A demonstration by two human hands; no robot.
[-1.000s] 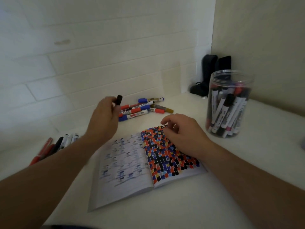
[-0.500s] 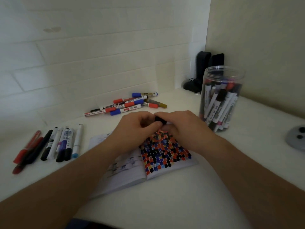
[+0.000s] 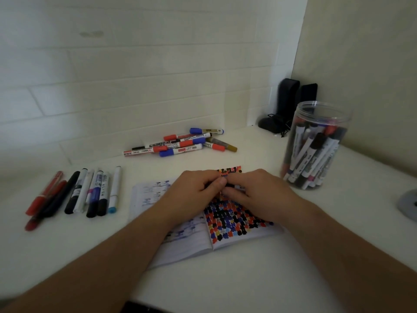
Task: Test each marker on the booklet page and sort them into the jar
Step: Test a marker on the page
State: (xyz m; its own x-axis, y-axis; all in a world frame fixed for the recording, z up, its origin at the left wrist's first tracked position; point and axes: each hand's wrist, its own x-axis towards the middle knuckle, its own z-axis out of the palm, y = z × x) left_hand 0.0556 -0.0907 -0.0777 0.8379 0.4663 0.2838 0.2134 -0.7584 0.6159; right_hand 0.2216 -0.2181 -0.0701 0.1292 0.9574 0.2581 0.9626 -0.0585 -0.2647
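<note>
An open booklet (image 3: 228, 224) lies on the white desk, its right page covered in coloured marker dabs. My left hand (image 3: 194, 195) and my right hand (image 3: 257, 195) meet over the top of that page. Their fingers curl together around a small dark marker (image 3: 222, 177), which they almost wholly hide. A clear plastic jar (image 3: 316, 145) with several markers in it stands at the right. A pile of red, blue and gold markers (image 3: 180, 144) lies by the back wall. A row of markers (image 3: 90, 193) lies at the left.
Two black upright objects (image 3: 293, 98) stand in the back corner behind the jar. A grey round object (image 3: 408, 204) sits at the right edge. White tiled walls close the desk at the back and right.
A second ago my left hand held a black marker up by the pile. It has come down to meet my right hand over the booklet, and both now hold the marker.
</note>
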